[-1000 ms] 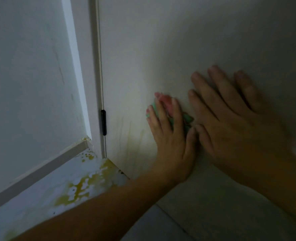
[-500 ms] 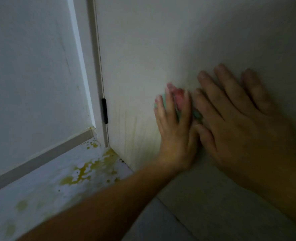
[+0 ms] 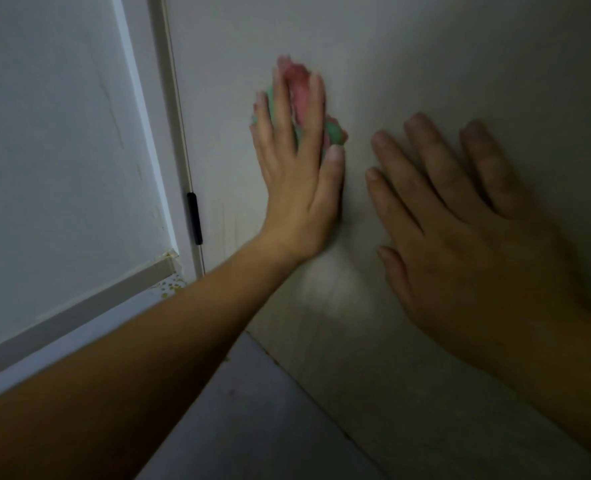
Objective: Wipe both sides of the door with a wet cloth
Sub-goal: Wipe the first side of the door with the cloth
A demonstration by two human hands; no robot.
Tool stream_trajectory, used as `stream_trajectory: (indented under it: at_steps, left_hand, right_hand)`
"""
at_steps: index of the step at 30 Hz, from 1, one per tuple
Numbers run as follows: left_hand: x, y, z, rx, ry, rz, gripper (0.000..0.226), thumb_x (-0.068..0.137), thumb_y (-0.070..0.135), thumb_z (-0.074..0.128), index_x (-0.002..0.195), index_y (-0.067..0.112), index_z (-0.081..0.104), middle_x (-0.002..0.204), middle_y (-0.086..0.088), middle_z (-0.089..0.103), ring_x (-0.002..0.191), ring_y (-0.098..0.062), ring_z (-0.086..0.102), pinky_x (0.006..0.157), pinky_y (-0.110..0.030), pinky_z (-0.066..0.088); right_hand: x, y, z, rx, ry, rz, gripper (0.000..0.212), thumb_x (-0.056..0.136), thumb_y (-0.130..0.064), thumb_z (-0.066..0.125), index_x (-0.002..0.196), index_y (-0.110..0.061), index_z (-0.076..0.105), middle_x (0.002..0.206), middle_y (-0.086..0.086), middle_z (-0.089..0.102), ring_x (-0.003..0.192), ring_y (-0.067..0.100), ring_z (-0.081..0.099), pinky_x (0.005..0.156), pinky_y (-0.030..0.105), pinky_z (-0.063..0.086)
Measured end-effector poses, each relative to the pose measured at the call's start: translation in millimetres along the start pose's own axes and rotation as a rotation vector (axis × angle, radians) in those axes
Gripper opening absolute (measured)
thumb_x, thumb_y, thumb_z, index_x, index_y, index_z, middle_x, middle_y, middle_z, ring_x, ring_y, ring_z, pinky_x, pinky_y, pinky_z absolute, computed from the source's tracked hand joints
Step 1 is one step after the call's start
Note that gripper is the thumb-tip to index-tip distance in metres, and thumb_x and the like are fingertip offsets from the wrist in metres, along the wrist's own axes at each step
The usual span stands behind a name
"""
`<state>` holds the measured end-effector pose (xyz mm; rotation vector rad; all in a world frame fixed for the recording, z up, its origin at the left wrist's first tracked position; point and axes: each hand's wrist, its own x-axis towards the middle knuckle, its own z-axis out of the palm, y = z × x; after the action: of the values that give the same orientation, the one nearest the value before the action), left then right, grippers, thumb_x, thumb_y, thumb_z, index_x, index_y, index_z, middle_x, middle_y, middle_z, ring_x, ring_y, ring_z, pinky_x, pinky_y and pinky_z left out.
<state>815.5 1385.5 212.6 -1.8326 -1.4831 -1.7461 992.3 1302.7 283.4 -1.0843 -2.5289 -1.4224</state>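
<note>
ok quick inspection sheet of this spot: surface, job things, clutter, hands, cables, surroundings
surface: door, pale, with faint streaks low down near the black hinge
job's things: pink and green cloth, bunched flat against the door
clutter: nothing seen
hands: left hand presses the cloth with straight fingers; right hand lies flat on the door, apart from the cloth
cables: nothing seen
surroundings: wall left of the door, skirting along its foot, yellow spots on the floor in the corner; dim light
</note>
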Motion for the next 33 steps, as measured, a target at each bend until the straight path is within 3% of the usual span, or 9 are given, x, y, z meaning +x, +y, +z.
stream_trajectory:
  at_steps: [4, 7, 11, 14, 16, 18, 23, 30, 33]
  left_hand:
    - [-47, 11, 9, 0.005, -0.137, 0.110, 0.071, 0.105, 0.035, 0.031, 0.161, 0.002, 0.002, 0.165, -0.036, -0.006, 0.152, -0.056, -0.009, 0.122, -0.069, -0.004]
    - [-64, -5, 9, 0.045, -0.198, 0.224, 0.067, 0.109, 0.042, 0.022, 0.161, 0.025, -0.016, 0.166, -0.026, -0.003, 0.153, -0.051, -0.012, 0.124, -0.065, -0.005]
    - [-51, -44, 6, -0.012, 0.022, -0.198, 0.062, 0.107, 0.019, 0.025, 0.161, 0.000, -0.001, 0.167, -0.031, -0.003, 0.157, -0.044, -0.005, 0.125, -0.063, -0.003]
    - [-94, -42, 18, -0.123, 0.018, -0.459, 0.062, 0.107, 0.017, 0.026, 0.159, 0.003, -0.005, 0.169, -0.019, -0.012, 0.158, -0.026, -0.015, 0.126, -0.058, -0.006]
    - [-125, -34, 31, -0.153, -0.015, -0.446, 0.064, 0.109, 0.026, 0.023, 0.158, 0.021, -0.018, 0.168, -0.005, -0.022, 0.157, -0.020, -0.021, 0.127, -0.053, -0.011]
    - [-132, -45, 32, -0.140, -0.047, -0.420, 0.065, 0.109, 0.031, 0.021, 0.156, 0.033, -0.024, 0.166, 0.000, -0.026, 0.157, -0.022, -0.022, 0.127, -0.049, -0.014]
    - [-100, -127, 8, -0.154, -0.005, -0.770, 0.066, 0.104, 0.037, 0.015, 0.160, 0.012, -0.008, 0.170, -0.009, -0.017, 0.158, -0.021, -0.015, 0.127, -0.047, -0.008]
    - [-150, -80, 32, -0.167, -0.034, -0.571, 0.059, 0.107, 0.032, 0.021, 0.157, 0.020, -0.008, 0.168, -0.003, -0.017, 0.157, -0.024, -0.016, 0.127, -0.040, -0.012]
    - [-126, -122, 24, -0.164, 0.022, -0.787, 0.066, 0.101, 0.037, 0.017, 0.160, 0.013, -0.004, 0.170, -0.008, -0.011, 0.158, -0.021, -0.011, 0.128, -0.044, -0.007]
  right_hand:
    - [0, 1, -1, 0.001, 0.029, 0.001, 0.068, 0.106, -0.036, 0.021, 0.160, 0.004, 0.012, 0.169, 0.023, 0.006, 0.156, 0.043, 0.003, 0.126, 0.055, -0.005]
    - [0, 1, 0, 0.004, 0.098, 0.003, 0.063, 0.106, -0.032, 0.032, 0.158, 0.004, 0.025, 0.167, 0.024, 0.018, 0.155, 0.045, 0.014, 0.125, 0.056, 0.003]
    - [4, -5, 4, -0.058, 0.054, 0.010, 0.066, 0.103, -0.034, 0.031, 0.157, 0.003, 0.028, 0.167, 0.025, 0.015, 0.155, 0.046, 0.011, 0.126, 0.060, 0.001]
    - [25, -30, 12, -0.147, -0.084, -0.102, 0.067, 0.102, -0.032, 0.013, 0.162, -0.002, 0.007, 0.168, 0.026, -0.009, 0.155, 0.045, -0.011, 0.119, 0.059, -0.021]
    - [47, -48, 22, -0.170, -0.166, -0.180, 0.072, 0.097, -0.039, -0.004, 0.158, -0.003, -0.014, 0.162, 0.028, -0.029, 0.149, 0.047, -0.028, 0.109, 0.060, -0.033]
    - [67, -64, 31, -0.221, -0.155, -0.231, 0.073, 0.099, -0.045, -0.001, 0.155, -0.002, -0.022, 0.159, 0.030, -0.034, 0.147, 0.049, -0.031, 0.109, 0.063, -0.031]
    - [86, -75, 50, -0.272, -0.128, -0.249, 0.079, 0.102, -0.050, 0.014, 0.158, -0.003, -0.015, 0.163, 0.028, -0.027, 0.150, 0.050, -0.023, 0.114, 0.067, -0.021]
    - [89, -80, 48, -0.246, -0.149, -0.237, 0.086, 0.102, -0.056, 0.021, 0.159, -0.002, -0.016, 0.161, 0.029, -0.030, 0.149, 0.051, -0.024, 0.113, 0.068, -0.022]
    - [89, -82, 50, -0.245, -0.129, -0.237, 0.083, 0.101, -0.052, 0.019, 0.160, -0.002, -0.011, 0.163, 0.029, -0.025, 0.151, 0.051, -0.020, 0.115, 0.068, -0.019]
